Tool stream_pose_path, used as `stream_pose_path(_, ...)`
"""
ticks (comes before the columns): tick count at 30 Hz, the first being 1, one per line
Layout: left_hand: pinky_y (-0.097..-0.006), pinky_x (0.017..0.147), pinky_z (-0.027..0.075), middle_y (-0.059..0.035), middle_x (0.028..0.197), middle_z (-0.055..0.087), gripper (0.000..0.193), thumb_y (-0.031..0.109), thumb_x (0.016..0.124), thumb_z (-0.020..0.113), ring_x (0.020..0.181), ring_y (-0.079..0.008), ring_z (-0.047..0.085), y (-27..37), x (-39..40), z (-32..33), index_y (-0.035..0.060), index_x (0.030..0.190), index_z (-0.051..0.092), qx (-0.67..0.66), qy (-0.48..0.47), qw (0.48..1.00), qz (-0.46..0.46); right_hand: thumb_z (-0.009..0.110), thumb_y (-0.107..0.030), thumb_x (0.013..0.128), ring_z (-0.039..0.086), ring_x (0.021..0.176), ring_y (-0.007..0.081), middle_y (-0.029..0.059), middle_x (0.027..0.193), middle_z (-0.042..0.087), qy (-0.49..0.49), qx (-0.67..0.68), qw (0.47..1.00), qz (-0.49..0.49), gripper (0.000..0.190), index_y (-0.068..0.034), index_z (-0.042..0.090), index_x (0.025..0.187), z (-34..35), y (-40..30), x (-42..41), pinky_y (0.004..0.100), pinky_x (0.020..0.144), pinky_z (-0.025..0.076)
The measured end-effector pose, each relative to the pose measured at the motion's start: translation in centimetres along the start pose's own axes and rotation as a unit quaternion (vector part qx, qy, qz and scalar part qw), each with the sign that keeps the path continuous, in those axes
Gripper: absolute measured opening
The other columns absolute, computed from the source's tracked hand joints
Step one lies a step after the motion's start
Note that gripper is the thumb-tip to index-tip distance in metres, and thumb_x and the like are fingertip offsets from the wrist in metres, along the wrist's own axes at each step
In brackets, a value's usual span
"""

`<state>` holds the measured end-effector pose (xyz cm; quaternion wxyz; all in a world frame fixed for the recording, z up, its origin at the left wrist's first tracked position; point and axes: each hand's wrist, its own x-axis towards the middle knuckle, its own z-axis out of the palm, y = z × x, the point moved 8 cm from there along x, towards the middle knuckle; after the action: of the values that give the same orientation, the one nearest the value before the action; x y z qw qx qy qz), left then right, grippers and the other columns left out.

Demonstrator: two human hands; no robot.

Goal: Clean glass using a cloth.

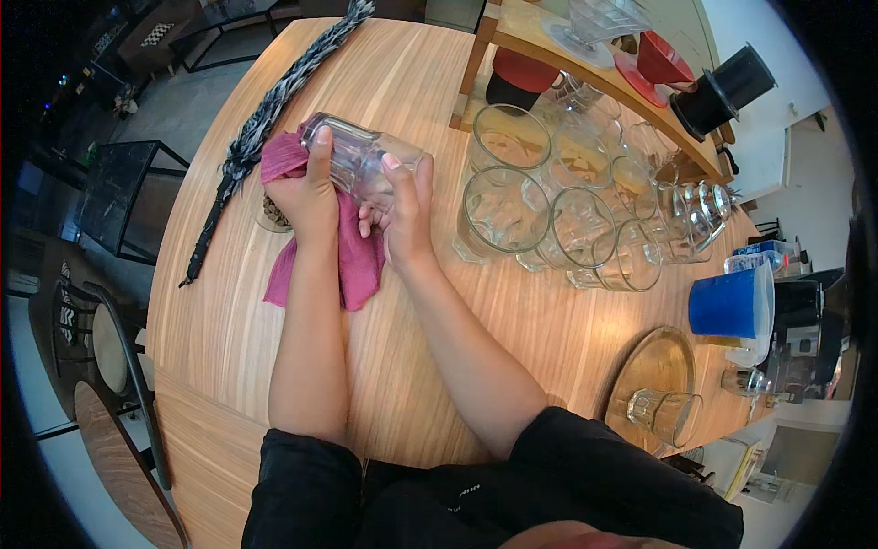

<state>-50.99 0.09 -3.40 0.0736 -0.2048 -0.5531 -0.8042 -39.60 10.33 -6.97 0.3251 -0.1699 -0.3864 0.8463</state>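
A clear drinking glass [363, 154] is tilted on its side above the wooden table [398, 384], held between both hands. My left hand [306, 189] grips one end of it, with a magenta cloth [360, 264] bunched against the glass and hanging down below. My right hand [408, 209] holds the other end, thumb along the side and fingers curled beneath. Partly hidden behind my left wrist is a small glass dish of brown bits [276, 214]. To the right of my hands stand several clear glasses [506, 213], close together.
A feather duster [274, 113] lies along the far left edge. A wooden shelf [576, 51] at the upper right bears a red coffee dripper [658, 65] and a black cylinder [724, 89]. On the right are a round tray [634, 367] with a glass [662, 415] and a blue container [727, 302].
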Motion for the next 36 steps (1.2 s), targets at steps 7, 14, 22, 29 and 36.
stream_pose_path(7, -0.0289, 0.097, 0.042, -0.006, 0.11, 0.066, 0.03, 0.014, 0.091, 0.073, 0.106, -0.0136, 0.058, 1.0, 0.2, 2.4, -0.0036, 0.113, 0.063, -0.048, -0.048, 0.997, 0.021, 0.063, -0.036, 0.093, 0.056, 0.051, 0.0156, 0.0137, 0.086, 0.056, 0.004, 0.012, 1.0, -0.007, 0.045, -0.011, 0.031, 0.11, -0.1, -0.2, 0.2, 0.0273, 0.035, 0.045)
stream_pose_path(14, -0.0297, 0.098, 0.044, -0.0057, 0.121, 0.065, 0.035, 0.012, 0.092, 0.071, 0.111, -0.0147, 0.059, -3.1, 1.0, -0.3, 0.0013, 0.123, 0.063, -0.134, -0.047, 0.985, -0.094, 0.065, -0.033, 0.092, 0.056, 0.053, 0.0158, 0.0114, 0.083, 0.053, 0.011, -0.015, 1.0, -0.017, 0.044, -0.012, 0.031, 0.109, 0.3, 0.0, -0.1, 0.0268, 0.036, 0.044)
stream_pose_path(22, -0.0306, 0.088, 0.051, -0.0057, 0.113, 0.067, 0.04, 0.015, 0.088, 0.075, 0.1, -0.0153, 0.064, -1.5, -1.0, 2.4, 0.0053, 0.125, 0.061, -0.219, -0.079, 0.955, -0.182, 0.06, -0.043, 0.092, 0.056, 0.054, 0.0157, 0.0113, 0.085, 0.057, 0.004, 0.005, 1.0, -0.008, 0.04, -0.016, 0.037, 0.109, -0.3, -0.5, -0.3, 0.0262, 0.038, 0.043)
stream_pose_path(29, -0.0301, 0.068, 0.055, -0.0077, 0.096, 0.07, 0.047, 0.043, 0.089, 0.067, 0.08, -0.017, 0.067, -5.5, -2.6, 2.3, 0.0036, 0.114, 0.063, -0.247, -0.159, 0.901, -0.32, 0.061, -0.043, 0.092, 0.056, 0.053, 0.0157, 0.0098, 0.084, 0.057, -0.041, 0.028, 0.998, 0.033, 0.045, -0.013, 0.039, 0.118, 0.8, -0.1, -0.6, 0.0254, 0.037, 0.043)
stream_pose_path(36, -0.0324, 0.057, 0.056, -0.0134, 0.094, 0.07, 0.081, 0.077, 0.09, 0.042, 0.074, -0.0224, 0.069, -2.4, -1.2, 2.2, 0.001, 0.11, 0.064, -0.262, -0.168, 0.923, -0.228, 0.071, -0.032, 0.088, 0.063, 0.067, 0.0171, 0.0108, 0.086, 0.058, -0.154, -0.02, 0.988, 0.01, 0.053, -0.007, 0.039, 0.121, 2.1, -0.2, -0.5, 0.0277, 0.05, 0.053)
